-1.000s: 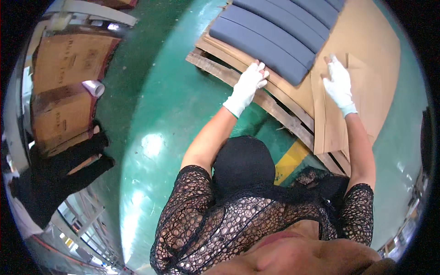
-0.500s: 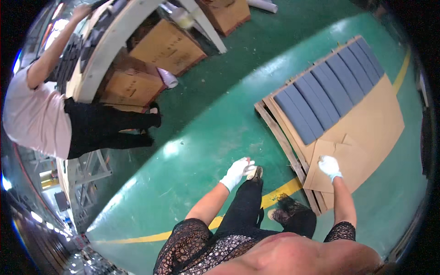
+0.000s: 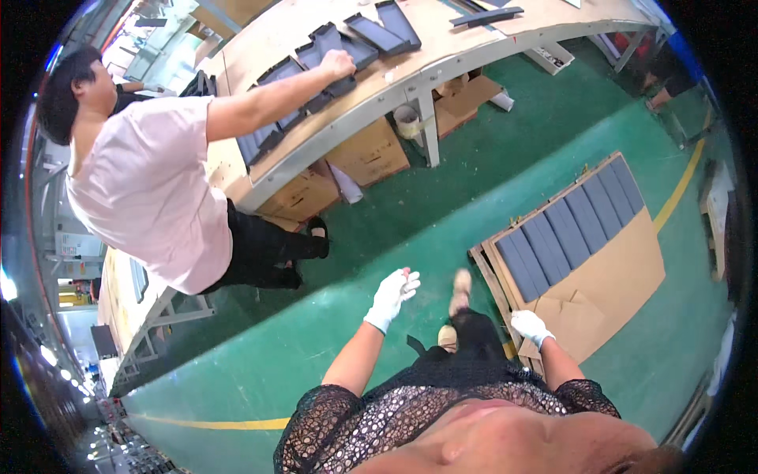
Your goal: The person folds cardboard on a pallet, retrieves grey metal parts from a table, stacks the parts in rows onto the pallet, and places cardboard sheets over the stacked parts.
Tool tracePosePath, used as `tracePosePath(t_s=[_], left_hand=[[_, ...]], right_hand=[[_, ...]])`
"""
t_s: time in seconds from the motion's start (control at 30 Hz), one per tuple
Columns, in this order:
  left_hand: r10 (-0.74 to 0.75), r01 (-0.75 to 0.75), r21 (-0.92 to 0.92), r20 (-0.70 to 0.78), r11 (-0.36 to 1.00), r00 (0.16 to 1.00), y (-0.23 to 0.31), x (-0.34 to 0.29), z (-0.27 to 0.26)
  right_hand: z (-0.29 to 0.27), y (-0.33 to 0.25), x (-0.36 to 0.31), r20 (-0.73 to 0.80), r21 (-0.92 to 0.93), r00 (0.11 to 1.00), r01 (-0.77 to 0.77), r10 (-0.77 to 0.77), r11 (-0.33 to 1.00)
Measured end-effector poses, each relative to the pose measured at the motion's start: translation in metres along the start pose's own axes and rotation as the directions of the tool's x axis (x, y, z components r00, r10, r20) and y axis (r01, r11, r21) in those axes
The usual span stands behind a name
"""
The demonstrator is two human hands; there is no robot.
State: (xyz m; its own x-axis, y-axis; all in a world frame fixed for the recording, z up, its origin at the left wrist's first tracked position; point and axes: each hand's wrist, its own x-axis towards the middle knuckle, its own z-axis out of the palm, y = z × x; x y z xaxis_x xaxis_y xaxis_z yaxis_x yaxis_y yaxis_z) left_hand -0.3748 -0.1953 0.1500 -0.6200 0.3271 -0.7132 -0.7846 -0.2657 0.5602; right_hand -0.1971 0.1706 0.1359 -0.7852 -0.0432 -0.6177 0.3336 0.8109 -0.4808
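My left hand (image 3: 391, 296), in a white glove with a red patch at one fingertip, hangs over the green floor with its fingers apart and nothing in it. In a matching glove, my right hand (image 3: 530, 325) has its fingers curled in, and no object shows in them. It is nearest to the near corner of a low wooden pallet (image 3: 491, 288). Brown cardboard sheets (image 3: 624, 272) cover the pallet, with a smaller folded cardboard piece (image 3: 567, 316) on top. Along the pallet's far side lies a row of several blue-grey boxes (image 3: 564, 233).
At left, a co-worker in a pale pink shirt (image 3: 150, 189) reaches over a long workbench (image 3: 332, 118) bearing dark open box trays (image 3: 383, 31). Cardboard boxes (image 3: 367, 150) and a white roll (image 3: 345, 183) sit beneath it. A yellow line (image 3: 681, 186) crosses the floor.
My view has lifted and turned, so more of the workbench and co-worker shows. My feet have moved in a step. My right hand has gone from above the cardboard to the pallet's near corner.
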Motion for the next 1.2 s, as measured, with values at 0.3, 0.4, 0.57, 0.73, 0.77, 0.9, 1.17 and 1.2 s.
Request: tracePosePath(t_s=[0.3, 0.4, 0.57, 0.73, 0.77, 0.9, 1.17, 1.2], left_hand=[[0.212, -0.216, 0.009, 0.148, 0.976, 0.966, 0.198, 0.048, 0.091], [0.383, -0.398, 0.081, 0.157, 0.914, 0.910, 0.270, 0.063, 0.110], [0.722, -0.788, 0.404, 0.343, 0.464, 0.601, 0.407, 0.101, 0.137], [0.904, -0.428, 0.899, 0.105, 0.091, 0.414, 0.529, 0.195, 0.109], [0.901, -0.341, 0.931, 0.030, 0.133, 0.433, 0.547, 0.213, 0.102], [0.750, -0.053, 0.971, -0.144, 0.232, 0.646, 0.594, 0.275, 0.076], [0.630, 0.138, 0.959, -0.267, 0.246, 0.729, 0.621, 0.344, 0.070], [0.684, 0.134, 0.964, -0.259, 0.231, 0.682, 0.628, 0.355, 0.025]], right_hand=[[-0.276, -0.241, 0.208, -0.481, -0.141, 0.790, 0.359, -0.381, 0.923], [-0.350, -0.338, 0.278, -0.616, -0.218, 0.560, 0.556, -0.555, 0.803], [-0.428, -0.426, 0.375, -0.512, -0.492, 0.607, 0.374, -0.608, 0.787], [-0.454, -0.453, 0.456, -0.430, -0.539, 0.749, 0.235, -0.504, 0.809], [-0.459, -0.455, 0.471, -0.473, -0.512, 0.750, 0.194, -0.463, 0.837], [-0.471, -0.466, 0.527, -0.517, -0.514, 0.767, 0.077, -0.380, 0.854], [-0.485, -0.488, 0.558, -0.470, -0.417, 0.876, -0.111, -0.110, 0.902], [-0.479, -0.517, 0.561, -0.430, -0.457, 0.880, -0.021, -0.201, 0.889]])
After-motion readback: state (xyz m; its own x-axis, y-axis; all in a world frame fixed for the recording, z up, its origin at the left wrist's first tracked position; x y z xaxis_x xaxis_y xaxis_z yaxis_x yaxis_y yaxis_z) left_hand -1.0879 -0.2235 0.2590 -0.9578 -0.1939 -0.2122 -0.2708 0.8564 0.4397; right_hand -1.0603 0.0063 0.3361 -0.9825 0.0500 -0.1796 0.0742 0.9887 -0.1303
